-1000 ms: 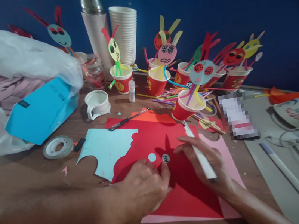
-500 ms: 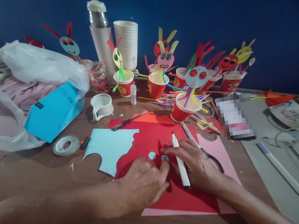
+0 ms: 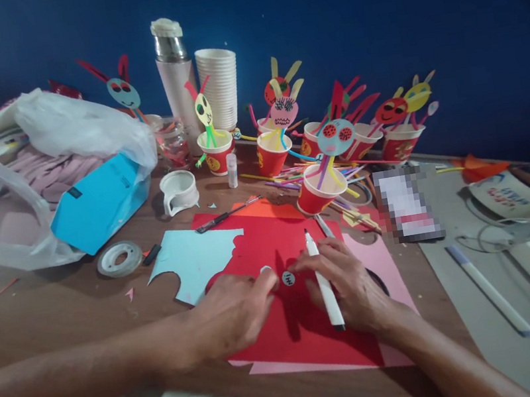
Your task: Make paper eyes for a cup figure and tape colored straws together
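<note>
My right hand point(image 3: 351, 279) is closed around an uncapped white marker point(image 3: 327, 289), its dark tip pointing up and away from me. The fingertips of that hand rest on red paper point(image 3: 313, 345) beside a small light blue paper circle point(image 3: 288, 278) with black marks on it. Left of this circle, my left hand point(image 3: 237, 313) is curled over the red sheet. Its thumb partly covers a second light blue circle point(image 3: 266, 269); whether the fingers grip anything is hidden. Scissors point(image 3: 324, 226) lie partly under my right hand.
Cut light blue paper point(image 3: 194, 257), a tape roll point(image 3: 119, 259) and a black pen point(image 3: 230, 213) lie to the left. Behind stand a white mug point(image 3: 179, 192) and red cups with paper-faced figures point(image 3: 321, 186). Right are a phone point(image 3: 406, 203) and another marker point(image 3: 491, 290).
My left hand has moved left, off the marked circle and over the second one. The black marks on the first circle now show more fully. My right hand keeps the marker.
</note>
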